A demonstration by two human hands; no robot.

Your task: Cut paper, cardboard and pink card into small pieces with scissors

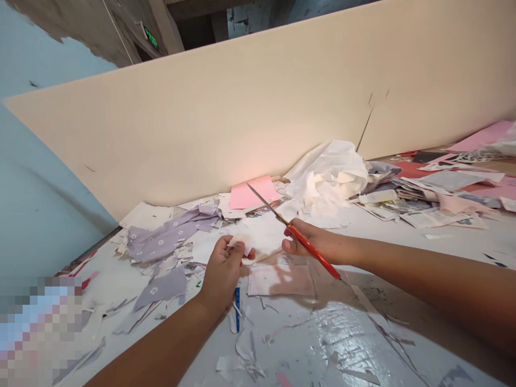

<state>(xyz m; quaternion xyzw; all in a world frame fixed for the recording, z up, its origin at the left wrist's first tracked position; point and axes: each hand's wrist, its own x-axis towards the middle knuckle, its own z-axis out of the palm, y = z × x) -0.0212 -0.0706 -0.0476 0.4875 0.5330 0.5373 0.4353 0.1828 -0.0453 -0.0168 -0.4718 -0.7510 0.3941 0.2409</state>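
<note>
Between thumb and fingers my left hand (226, 263) pinches a small piece of white cloth (244, 243). My right hand (312, 239) is closed on scissors with red handles (310, 248), their blades pointing up and to the left, together or nearly so. More white cloth (266, 231) lies flat behind both hands. A pale pink rectangular piece (281, 280) rests on the table just below them, partly in shadow. Close to my left wrist lies a narrow blue object (237, 309).
A cream board (242, 118) stands along the back. Crumpled white cloth (330, 172) and a pink sheet (255, 192) lie against it. Purple flowered cloth (173, 234) is on the left, stacked scraps (439, 196) on the right. Thin offcuts litter the white table (298, 344).
</note>
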